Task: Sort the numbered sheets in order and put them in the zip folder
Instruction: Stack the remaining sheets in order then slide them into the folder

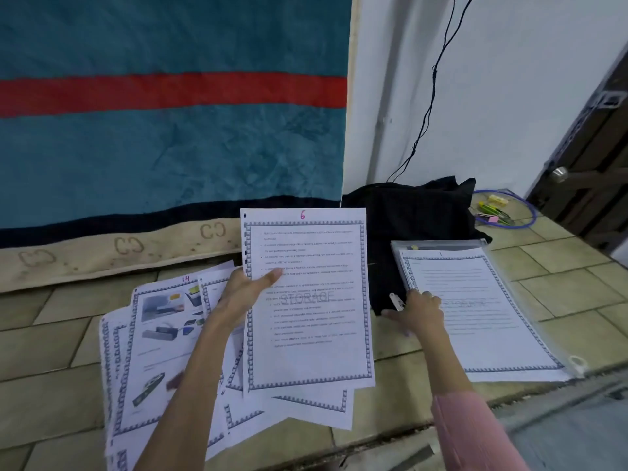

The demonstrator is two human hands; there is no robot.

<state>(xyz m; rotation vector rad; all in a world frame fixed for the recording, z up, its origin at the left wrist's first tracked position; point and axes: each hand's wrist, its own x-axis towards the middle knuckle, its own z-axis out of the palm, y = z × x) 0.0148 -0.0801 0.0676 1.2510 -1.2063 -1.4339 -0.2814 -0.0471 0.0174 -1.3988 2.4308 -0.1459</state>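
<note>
My left hand pinched a paper sheet, with the thumb lying flat across its left edge and the other fingers hidden behind it. That was sheet 6, a thin white page with a pink "6" at the top, a grey patterned border, lines of small print and a faint "STORAGE" word across the middle. It stood up off the floor, almost flat toward me.

My right hand lay on the left edge of sheet 1. Its fingers were bent over a small white thing, maybe a pen, but I could not tell how tightly they held it. Sheet 1 lay flat on top of the zip folder, a clear, shiny plastic pocket with a strip along the top and a small ring at the lower right corner.

Under my left arm a messy pile of sheets was fanned out on the floor. The top one had a pink "14" and small colour pictures.

The floor was made of square, pale tiles. A soft black cloth lay crumpled behind the folder. A fuzzy blue blanket with a red stripe hung behind, and a thin black cord ran down the white wall.
</note>
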